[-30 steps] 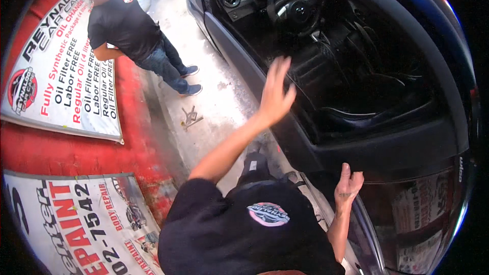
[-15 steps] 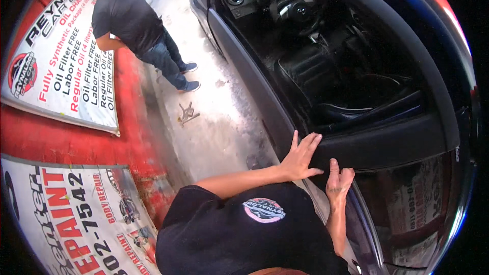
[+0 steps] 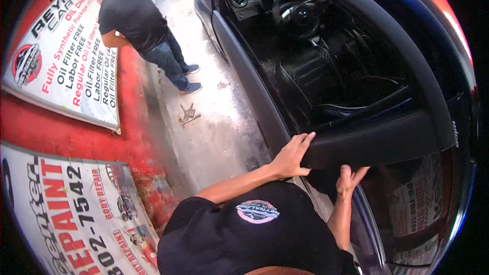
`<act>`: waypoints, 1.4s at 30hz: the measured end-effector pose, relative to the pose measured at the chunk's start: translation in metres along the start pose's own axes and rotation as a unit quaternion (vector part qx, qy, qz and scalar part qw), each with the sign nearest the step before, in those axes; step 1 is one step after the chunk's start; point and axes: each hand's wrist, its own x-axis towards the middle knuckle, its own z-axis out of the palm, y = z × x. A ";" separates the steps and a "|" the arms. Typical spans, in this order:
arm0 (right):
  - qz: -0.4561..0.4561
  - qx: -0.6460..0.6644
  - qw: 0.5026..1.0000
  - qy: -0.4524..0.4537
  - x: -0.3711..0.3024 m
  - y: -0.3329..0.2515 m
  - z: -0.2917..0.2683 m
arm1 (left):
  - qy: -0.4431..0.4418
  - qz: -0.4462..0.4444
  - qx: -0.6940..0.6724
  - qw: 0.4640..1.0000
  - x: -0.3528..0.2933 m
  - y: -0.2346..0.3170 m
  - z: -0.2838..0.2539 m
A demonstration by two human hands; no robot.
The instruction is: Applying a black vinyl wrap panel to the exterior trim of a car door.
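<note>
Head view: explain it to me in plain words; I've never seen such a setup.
There is no machine here: a person works bare-handed. A fisheye camera on their head looks down, so straight edges curve. The left hand touches the corner of a black panel on a dark car; the right hand is at its lower edge. Neither visibly holds anything loose. On the concrete floor lies a metal piece. Another person stands nearby.

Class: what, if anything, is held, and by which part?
A hold cannot be told: left hand touches the black panel at one end; right hand at its lower edge.
</note>
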 end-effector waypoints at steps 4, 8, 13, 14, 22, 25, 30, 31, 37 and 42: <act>0.067 0.163 0.961 -0.211 0.014 -0.009 0.030 | 0.019 -0.010 0.058 0.998 -0.020 -0.001 -0.007; -0.058 0.035 0.952 -0.298 0.019 -0.014 0.038 | 0.022 0.000 0.024 0.999 -0.042 -0.005 -0.008; -0.354 -0.158 0.869 -0.306 -0.010 -0.010 0.066 | 0.182 -0.075 0.013 0.980 -0.088 -0.002 0.010; -0.269 -0.124 0.898 -0.326 -0.025 -0.014 0.080 | 0.222 -0.101 0.003 0.970 -0.099 0.000 0.014; -0.156 0.088 0.920 -0.348 -0.071 -0.066 0.146 | 0.474 -0.228 -0.068 0.848 -0.182 -0.003 -0.011; -0.172 0.119 0.912 -0.352 -0.078 -0.076 0.163 | 0.532 -0.246 -0.075 0.807 -0.215 -0.006 -0.030; -0.236 0.139 0.818 -0.506 -0.072 -0.069 0.192 | 0.612 -0.247 -0.068 0.748 -0.255 -0.005 -0.071; -0.247 0.129 0.818 -0.503 -0.070 -0.063 0.197 | 0.626 -0.242 -0.064 0.739 -0.259 -0.005 -0.081; -0.135 0.113 0.802 -0.571 -0.065 0.014 0.205 | 0.682 -0.214 0.112 0.690 -0.285 -0.007 -0.135; -0.117 0.091 0.805 -0.574 -0.065 0.029 0.204 | 0.671 -0.196 0.142 0.701 -0.312 -0.011 -0.153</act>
